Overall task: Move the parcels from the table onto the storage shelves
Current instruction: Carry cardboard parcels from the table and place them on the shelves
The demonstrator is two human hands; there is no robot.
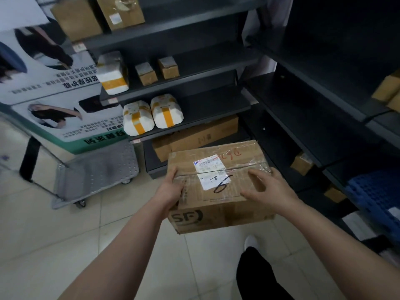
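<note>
A person holds a taped box [218, 187] in mid-air before dark shelves [216, 105], left hand [171, 188] gripping its left edge and right hand [267, 189] curled over its right edge. Foam parcels [151, 118] already sit shelved beyond the hands, but this box does not yet. Shelf boards ahead show open room, and a cart [97, 167] stands left.

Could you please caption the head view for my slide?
The left hand and right hand hold a taped cardboard box before parcel-stocked shelves.
</note>
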